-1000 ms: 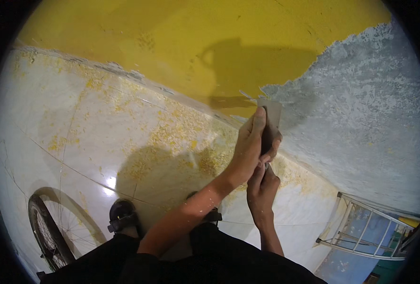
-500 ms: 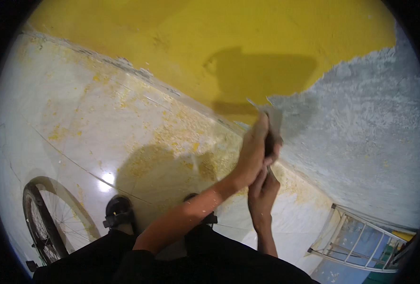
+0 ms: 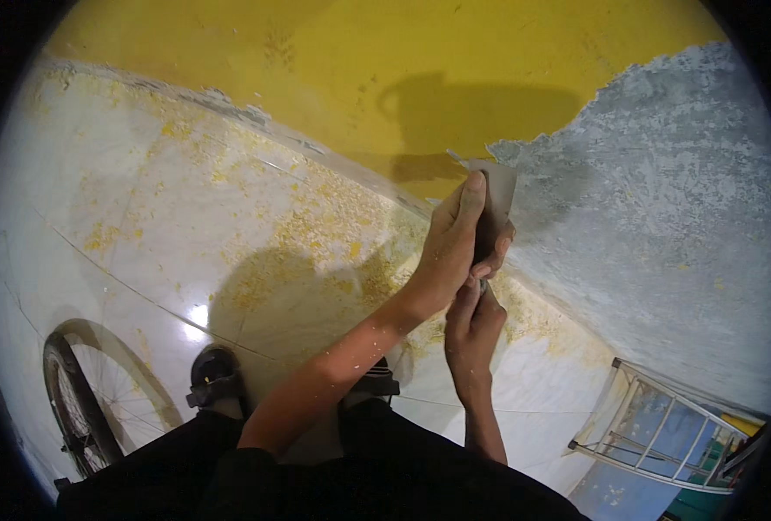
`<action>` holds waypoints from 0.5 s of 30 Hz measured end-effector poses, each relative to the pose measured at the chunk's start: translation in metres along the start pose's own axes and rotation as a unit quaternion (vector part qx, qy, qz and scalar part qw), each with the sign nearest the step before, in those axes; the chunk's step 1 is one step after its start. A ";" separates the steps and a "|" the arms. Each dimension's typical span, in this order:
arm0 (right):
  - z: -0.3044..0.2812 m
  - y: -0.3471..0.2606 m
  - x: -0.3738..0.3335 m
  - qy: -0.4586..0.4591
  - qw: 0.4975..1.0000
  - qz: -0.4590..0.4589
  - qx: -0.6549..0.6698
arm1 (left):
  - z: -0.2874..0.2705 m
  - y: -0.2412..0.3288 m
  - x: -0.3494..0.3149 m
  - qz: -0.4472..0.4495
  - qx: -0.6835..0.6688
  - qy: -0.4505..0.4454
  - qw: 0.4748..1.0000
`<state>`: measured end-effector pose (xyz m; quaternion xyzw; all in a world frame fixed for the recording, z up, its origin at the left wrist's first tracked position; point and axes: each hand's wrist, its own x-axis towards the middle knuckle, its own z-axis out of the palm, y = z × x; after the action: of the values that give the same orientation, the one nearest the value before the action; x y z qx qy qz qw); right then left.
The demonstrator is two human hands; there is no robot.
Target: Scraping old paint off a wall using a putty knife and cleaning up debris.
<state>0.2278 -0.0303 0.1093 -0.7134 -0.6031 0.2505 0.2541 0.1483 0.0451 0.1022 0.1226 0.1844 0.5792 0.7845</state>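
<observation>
Both hands are on a flat scraper [image 3: 501, 181] with a wide grey blade, which points up the wall. My left hand [image 3: 449, 239] is closed round the blade end, its thumb lying along the blade. Lower down, my right hand [image 3: 473, 334] grips the handle, mostly hidden by the fingers. The blade's far edge is at the ragged border between the yellow paint [image 3: 507, 43] and a bare grey patch [image 3: 663, 174] of wall. A thin strip of lifted paint [image 3: 459, 158] sticks out beside the blade's left corner.
Yellow and pale paint flakes [image 3: 316, 226] litter the white tiled floor along the wall's foot. A bicycle wheel [image 3: 81, 399] stands at lower left, near my left shoe [image 3: 214, 378]. A metal rack [image 3: 663, 425] stands at lower right by the wall.
The view has shifted slightly. My hands and the scraper sit higher in the picture, the blade still at the paint's border, and more of the grey patch shows.
</observation>
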 end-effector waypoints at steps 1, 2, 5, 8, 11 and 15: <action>-0.002 0.001 -0.002 0.005 1.000 -0.004 -0.011 | -0.004 -0.006 0.001 -0.011 -0.027 -0.014 0.999; -0.005 0.006 -0.004 0.004 1.000 -0.009 -0.006 | -0.005 -0.013 0.000 -0.006 -0.022 -0.013 1.000; -0.012 0.016 0.000 0.014 1.000 0.015 0.002 | 0.004 -0.028 0.003 -0.031 -0.042 -0.007 0.999; -0.008 -0.006 0.008 0.015 1.000 -0.001 -0.005 | 0.007 -0.011 0.006 0.009 -0.030 0.032 0.999; -0.006 -0.006 0.002 0.011 1.000 -0.019 -0.018 | 0.004 -0.003 -0.001 0.001 -0.046 0.010 0.999; -0.016 0.000 -0.005 0.008 1.000 0.012 -0.020 | 0.003 -0.018 -0.003 -0.022 -0.055 -0.014 0.998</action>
<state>0.2372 -0.0365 0.1216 -0.7278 -0.5971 0.2354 0.2416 0.1644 0.0369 0.0983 0.0839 0.1438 0.5692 0.8052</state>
